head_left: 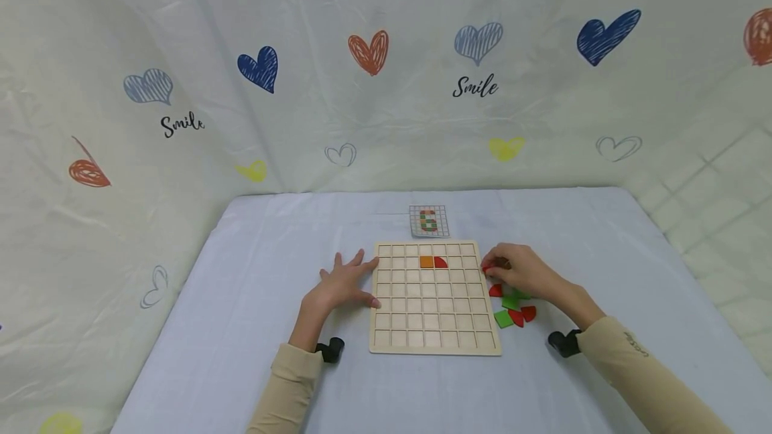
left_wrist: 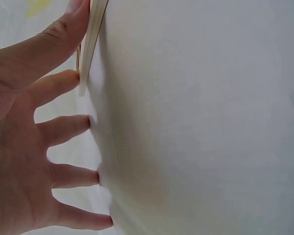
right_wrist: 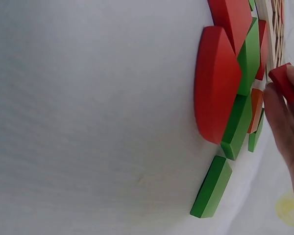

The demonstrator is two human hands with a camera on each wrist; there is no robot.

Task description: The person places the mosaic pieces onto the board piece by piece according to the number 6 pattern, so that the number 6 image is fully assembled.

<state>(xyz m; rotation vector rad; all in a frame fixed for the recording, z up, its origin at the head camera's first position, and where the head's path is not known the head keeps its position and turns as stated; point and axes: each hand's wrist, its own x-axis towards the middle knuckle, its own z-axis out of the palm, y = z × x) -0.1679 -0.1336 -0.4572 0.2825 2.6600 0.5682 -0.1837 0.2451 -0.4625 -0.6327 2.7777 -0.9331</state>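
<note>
A wooden grid board [head_left: 434, 319] lies flat on the table. In one of its upper rows sit an orange square tile [head_left: 427, 262] and, beside it, a red quarter-round tile [head_left: 441, 262]. My left hand [head_left: 342, 284] has its fingers spread, thumb and index finger touching the board's left edge; the left wrist view shows the other fingertips [left_wrist: 93, 176] on the cloth. By the board's upper right edge, my right hand [head_left: 520, 269] pinches a red block [right_wrist: 283, 82] between thumb and fingers. Part of that block is hidden by the hand.
Loose green tiles [head_left: 503, 319] and red tiles [head_left: 529, 313] lie in a small pile right of the board. A card with a coloured grid pattern [head_left: 429, 221] lies behind the board. A white curtain [head_left: 422, 126] printed with hearts hangs behind the table.
</note>
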